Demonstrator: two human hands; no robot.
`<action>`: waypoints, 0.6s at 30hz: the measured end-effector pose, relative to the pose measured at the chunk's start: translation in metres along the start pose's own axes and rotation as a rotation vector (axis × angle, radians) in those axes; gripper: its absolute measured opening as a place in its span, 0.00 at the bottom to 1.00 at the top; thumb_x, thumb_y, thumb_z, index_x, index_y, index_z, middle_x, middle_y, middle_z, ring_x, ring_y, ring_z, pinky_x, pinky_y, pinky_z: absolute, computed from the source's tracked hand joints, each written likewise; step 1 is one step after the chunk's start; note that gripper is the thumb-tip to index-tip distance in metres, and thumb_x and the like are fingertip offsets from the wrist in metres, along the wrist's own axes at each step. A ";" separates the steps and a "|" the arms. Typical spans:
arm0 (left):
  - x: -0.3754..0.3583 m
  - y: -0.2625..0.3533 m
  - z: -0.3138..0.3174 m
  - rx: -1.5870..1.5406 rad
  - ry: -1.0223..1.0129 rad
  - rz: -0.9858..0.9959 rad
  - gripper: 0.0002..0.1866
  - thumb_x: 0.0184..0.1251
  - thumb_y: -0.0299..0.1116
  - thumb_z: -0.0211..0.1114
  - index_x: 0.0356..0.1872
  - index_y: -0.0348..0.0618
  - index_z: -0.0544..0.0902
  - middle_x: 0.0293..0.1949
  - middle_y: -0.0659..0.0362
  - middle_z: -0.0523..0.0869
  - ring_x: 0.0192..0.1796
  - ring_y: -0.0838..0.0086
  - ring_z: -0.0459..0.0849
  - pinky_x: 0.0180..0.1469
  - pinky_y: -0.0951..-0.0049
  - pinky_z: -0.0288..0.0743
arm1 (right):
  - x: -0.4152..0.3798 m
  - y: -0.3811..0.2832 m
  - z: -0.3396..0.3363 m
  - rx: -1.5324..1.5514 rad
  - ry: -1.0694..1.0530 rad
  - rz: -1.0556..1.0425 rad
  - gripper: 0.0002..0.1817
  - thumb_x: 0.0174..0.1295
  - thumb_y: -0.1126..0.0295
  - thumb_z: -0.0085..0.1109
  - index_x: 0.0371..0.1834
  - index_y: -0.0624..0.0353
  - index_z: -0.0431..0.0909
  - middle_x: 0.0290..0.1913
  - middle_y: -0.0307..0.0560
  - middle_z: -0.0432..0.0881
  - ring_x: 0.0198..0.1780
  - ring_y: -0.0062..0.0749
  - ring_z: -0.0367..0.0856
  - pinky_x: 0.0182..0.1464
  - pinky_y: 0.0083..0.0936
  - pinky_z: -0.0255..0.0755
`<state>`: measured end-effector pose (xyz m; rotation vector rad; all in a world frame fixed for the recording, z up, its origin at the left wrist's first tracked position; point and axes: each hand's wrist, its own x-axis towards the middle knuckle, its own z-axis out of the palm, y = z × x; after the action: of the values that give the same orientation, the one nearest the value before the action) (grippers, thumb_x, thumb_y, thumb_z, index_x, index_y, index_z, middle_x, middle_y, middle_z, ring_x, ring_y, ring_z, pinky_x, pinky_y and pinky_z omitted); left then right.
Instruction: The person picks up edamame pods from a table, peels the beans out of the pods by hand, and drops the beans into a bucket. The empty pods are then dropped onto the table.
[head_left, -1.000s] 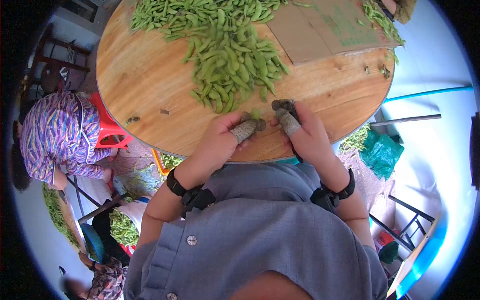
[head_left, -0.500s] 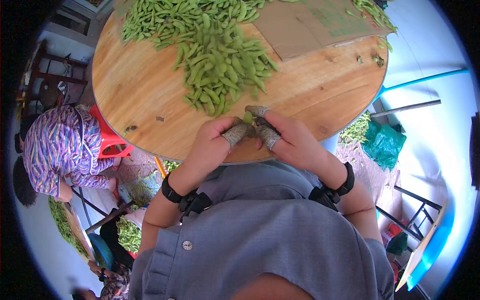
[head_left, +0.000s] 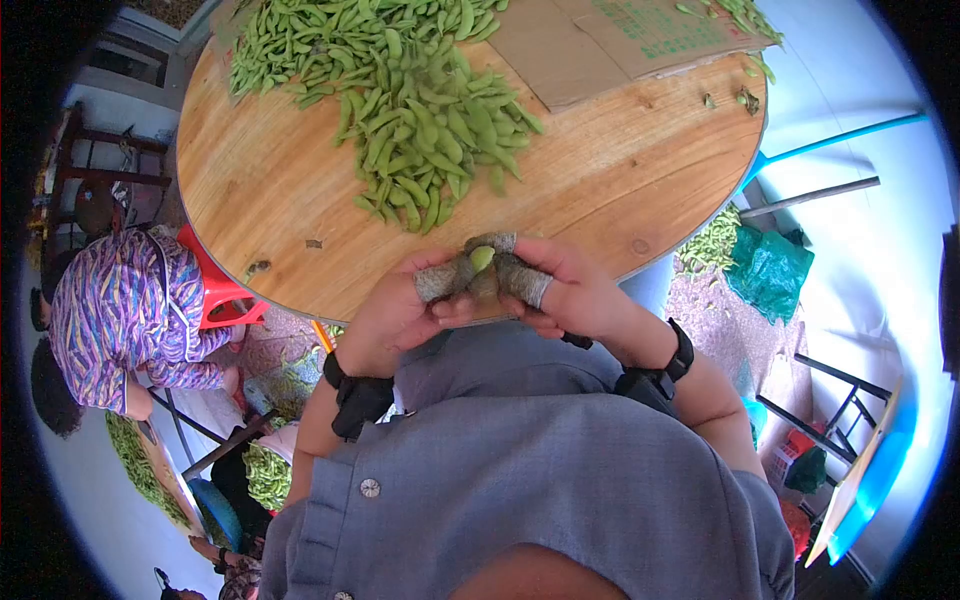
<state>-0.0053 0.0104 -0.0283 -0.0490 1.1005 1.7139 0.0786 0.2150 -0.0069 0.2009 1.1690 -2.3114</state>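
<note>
A small green bean pod (head_left: pixel 482 259) is pinched between my two hands at the near edge of the round wooden table (head_left: pixel 260 180). My left hand (head_left: pixel 412 300) is closed, its thumb in a grey fabric cover pressing against the pod from the left. From the other side my right hand (head_left: pixel 570 290) grips it, with covered thumb and forefinger bent around it. Part of the pod is hidden by the finger covers. Just beyond the hands lies a heap of green bean pods (head_left: pixel 430 130).
Flattened cardboard (head_left: pixel 570 60) lies at the table's far side. To the left, a person in a striped top (head_left: pixel 125 310) is beside a red plastic stool (head_left: pixel 212 285). A green plastic bag (head_left: pixel 768 270) and scattered pods (head_left: pixel 712 245) are on the floor at right.
Both hands have come a little closer to my body, still together around the pod. More of the left hand's fingers now show. My view has shifted slightly.
</note>
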 end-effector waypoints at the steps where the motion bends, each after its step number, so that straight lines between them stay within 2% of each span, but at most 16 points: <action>1: 0.000 -0.003 0.000 -0.197 -0.137 -0.041 0.09 0.67 0.30 0.57 0.44 0.37 0.79 0.23 0.59 0.76 0.19 0.78 0.67 0.24 0.76 0.60 | 0.000 0.003 0.000 -0.245 0.000 -0.162 0.15 0.65 0.75 0.42 0.53 0.52 0.72 0.25 0.32 0.72 0.19 0.13 0.66 0.19 0.13 0.60; 2: 0.000 -0.006 0.000 -0.394 -0.274 -0.082 0.10 0.69 0.31 0.56 0.44 0.37 0.79 0.23 0.62 0.75 0.20 0.83 0.66 0.24 0.80 0.58 | 0.000 0.004 -0.001 -0.490 0.000 -0.324 0.12 0.66 0.73 0.43 0.50 0.52 0.73 0.25 0.32 0.72 0.18 0.13 0.65 0.18 0.13 0.59; 3: 0.000 -0.008 0.001 -0.397 -0.274 -0.081 0.10 0.69 0.31 0.56 0.44 0.37 0.79 0.23 0.62 0.75 0.20 0.83 0.66 0.24 0.80 0.58 | -0.003 -0.001 -0.001 -0.491 0.000 -0.321 0.12 0.66 0.73 0.43 0.50 0.52 0.73 0.25 0.32 0.72 0.18 0.13 0.65 0.18 0.13 0.59; 5: -0.001 -0.012 0.004 -0.331 -0.161 -0.083 0.11 0.69 0.34 0.56 0.45 0.37 0.78 0.21 0.63 0.73 0.20 0.82 0.66 0.23 0.80 0.58 | -0.007 -0.016 -0.003 -0.364 0.001 -0.035 0.07 0.65 0.71 0.47 0.44 0.54 0.73 0.25 0.32 0.73 0.18 0.13 0.66 0.19 0.14 0.60; 8: -0.005 -0.010 0.012 -0.331 -0.229 -0.142 0.10 0.69 0.33 0.56 0.44 0.37 0.78 0.21 0.63 0.72 0.20 0.80 0.66 0.23 0.78 0.59 | 0.003 -0.009 -0.008 -0.245 0.036 -0.017 0.06 0.64 0.70 0.51 0.41 0.55 0.74 0.25 0.32 0.73 0.18 0.13 0.66 0.19 0.15 0.60; 12: -0.005 -0.007 0.012 -0.182 -0.161 -0.112 0.09 0.69 0.33 0.56 0.41 0.38 0.78 0.20 0.64 0.71 0.20 0.79 0.67 0.24 0.77 0.60 | 0.006 -0.002 -0.008 -0.247 0.068 -0.048 0.06 0.63 0.70 0.54 0.40 0.57 0.75 0.24 0.33 0.74 0.19 0.13 0.68 0.19 0.14 0.61; 14: -0.002 -0.003 0.017 1.336 -0.016 0.728 0.08 0.70 0.32 0.54 0.37 0.39 0.78 0.21 0.65 0.72 0.21 0.80 0.67 0.24 0.77 0.60 | 0.006 0.001 -0.006 -0.580 0.232 -0.122 0.08 0.62 0.68 0.57 0.40 0.58 0.75 0.23 0.34 0.75 0.20 0.16 0.71 0.21 0.18 0.64; 15: -0.005 0.001 0.022 1.335 -0.019 0.728 0.08 0.70 0.32 0.54 0.37 0.39 0.78 0.21 0.65 0.72 0.21 0.80 0.67 0.24 0.77 0.60 | 0.006 0.000 -0.004 -0.579 0.234 -0.122 0.08 0.62 0.68 0.57 0.40 0.58 0.75 0.23 0.34 0.75 0.20 0.16 0.71 0.21 0.18 0.64; 17: -0.012 0.012 0.034 0.953 -0.006 0.346 0.10 0.70 0.33 0.54 0.34 0.38 0.79 0.22 0.64 0.74 0.24 0.79 0.71 0.26 0.76 0.64 | 0.005 -0.005 0.001 -0.541 0.244 -0.200 0.10 0.65 0.63 0.59 0.41 0.58 0.76 0.22 0.32 0.73 0.16 0.11 0.65 0.18 0.12 0.56; 18: -0.011 0.009 0.029 0.953 -0.005 0.344 0.10 0.70 0.33 0.54 0.34 0.38 0.79 0.22 0.64 0.74 0.24 0.79 0.71 0.26 0.76 0.64 | 0.003 -0.007 0.002 -0.539 0.243 -0.198 0.10 0.65 0.63 0.59 0.41 0.58 0.76 0.22 0.32 0.73 0.16 0.11 0.65 0.18 0.12 0.56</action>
<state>0.0055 0.0223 0.0000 0.7732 1.8930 1.3020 0.0725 0.2157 -0.0018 0.1729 1.9626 -2.0745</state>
